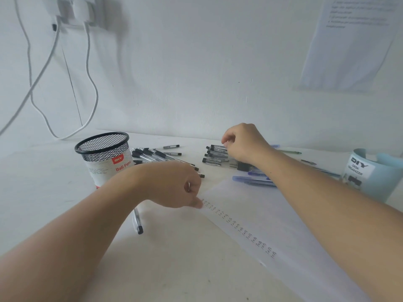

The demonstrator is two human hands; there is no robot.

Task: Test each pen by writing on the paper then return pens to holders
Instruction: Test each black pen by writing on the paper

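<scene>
Beneath the pinching right hand (242, 144), black-capped pens (214, 154); curled left hand (174, 186), thumb on paper (283, 214).

- Mesh pen holder (102, 149): black diamond-pattern wire, white label with a red logo and red "Ball Pens" lettering.
- Desk organizer (379, 179): pale blue, with a white label printed in black.
- Paper (283, 225): white, with a slanting column of small black scribbles along the left edge.
- Scattered pens (157, 154): clear barrels, black caps.
- Stacked pens (214, 154): clear barrels, black caps.
- Blue pens (253, 179): translucent blue.
- Green pen (290, 151): green.
- Lone pen (137, 223): clear barrel, black cap.
- Table (54, 171): off-white.
- Charger cables (89, 62): white, against a white wall (196, 62).
- Wall sheet (349, 51): white, with blurred grey lines of print.
</scene>
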